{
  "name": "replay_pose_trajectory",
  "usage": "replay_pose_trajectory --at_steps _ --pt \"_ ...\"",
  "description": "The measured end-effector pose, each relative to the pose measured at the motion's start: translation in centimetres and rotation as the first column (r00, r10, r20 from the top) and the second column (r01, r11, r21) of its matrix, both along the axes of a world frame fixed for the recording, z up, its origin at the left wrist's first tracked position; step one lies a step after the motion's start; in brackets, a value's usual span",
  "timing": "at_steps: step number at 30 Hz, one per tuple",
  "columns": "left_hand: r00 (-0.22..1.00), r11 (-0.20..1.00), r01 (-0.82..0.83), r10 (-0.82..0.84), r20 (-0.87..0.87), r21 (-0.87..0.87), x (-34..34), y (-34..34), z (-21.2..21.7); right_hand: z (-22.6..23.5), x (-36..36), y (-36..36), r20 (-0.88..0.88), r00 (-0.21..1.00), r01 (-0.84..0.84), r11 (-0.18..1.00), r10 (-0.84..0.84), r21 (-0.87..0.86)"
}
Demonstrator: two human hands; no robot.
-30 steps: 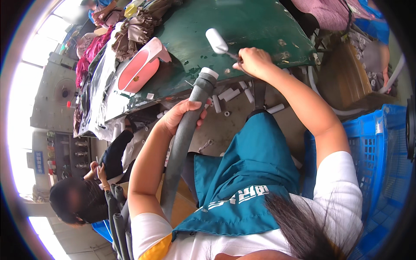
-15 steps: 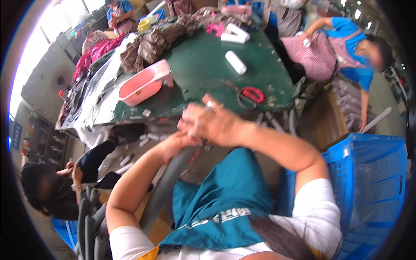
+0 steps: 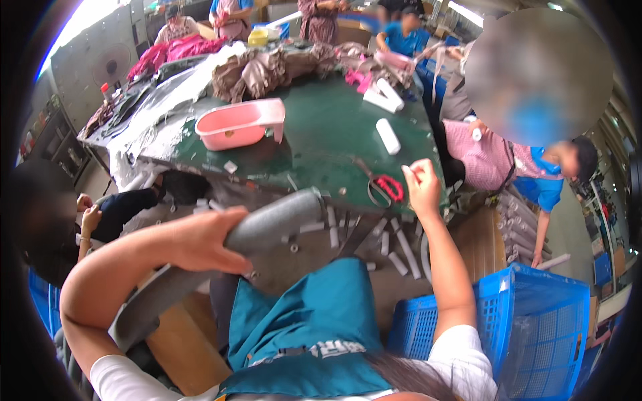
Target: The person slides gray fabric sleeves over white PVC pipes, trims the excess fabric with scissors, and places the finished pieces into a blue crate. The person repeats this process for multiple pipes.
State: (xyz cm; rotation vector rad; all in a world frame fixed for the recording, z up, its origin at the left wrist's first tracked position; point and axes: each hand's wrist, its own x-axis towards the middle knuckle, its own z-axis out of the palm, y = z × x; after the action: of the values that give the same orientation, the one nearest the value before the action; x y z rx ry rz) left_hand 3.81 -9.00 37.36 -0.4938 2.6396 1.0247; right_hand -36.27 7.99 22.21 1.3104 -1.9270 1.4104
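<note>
Grey roll (image 3: 284, 217): matt, faintly mottled, cloth-like outer surface. Bench (image 3: 321, 137): green top, smooth with a wet-looking sheen; worn and flecked toward the near edge. Tub (image 3: 231, 127): pink plastic, smooth, semi-gloss. Scissors (image 3: 388, 189): handles partly red, finish plastic-like; blades dull, apparently metal. White cylinder (image 3: 388, 137): smooth, low sheen, material undetermined. Brown pile (image 3: 251, 72): soft cloth, matt, heavily creased. Magenta heap (image 3: 175, 53): rumpled cloth. Crate (image 3: 498, 321): blue plastic, perforated walls, glossy in places. Apron (image 3: 307, 314): teal woven-looking cloth, matt, softly folded, white print. Box (image 3: 184, 347): brown cardboard, matt.
</note>
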Motion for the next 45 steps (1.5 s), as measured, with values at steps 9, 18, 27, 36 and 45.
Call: replay_pose_trajectory --at_steps 9,18,27,36,45 --pt "0.997 0.995 -0.059 0.054 0.061 0.081 -1.4 1.8 1.1 3.1 13.8 -2.2 0.695 -0.133 -0.787 0.351 0.706 -0.507" --pt "0.967 0.445 -0.198 0.234 0.100 0.873 -5.0 3.3 -2.2 5.6 11.8 -1.0 0.462 -0.020 -0.670 0.331 0.886 -0.665" --pt "0.977 0.779 0.210 -0.179 -0.111 0.591 -14.6 5.7 0.0 6.9 4.9 6.4 0.371 0.362 -0.381 0.499 0.855 -0.779" --pt "0.777 0.909 0.341 -0.416 -0.472 -0.239 -19.8 8.0 -3.7 7.8 10.4 11.7 0.527 0.585 -0.424 0.786 0.617 -0.449" --pt "0.794 0.963 0.215 -0.076 -0.603 0.162 -15.4 7.7 -9.7 5.6 13.3 9.2 0.470 0.676 -0.577 0.805 0.567 -0.139"
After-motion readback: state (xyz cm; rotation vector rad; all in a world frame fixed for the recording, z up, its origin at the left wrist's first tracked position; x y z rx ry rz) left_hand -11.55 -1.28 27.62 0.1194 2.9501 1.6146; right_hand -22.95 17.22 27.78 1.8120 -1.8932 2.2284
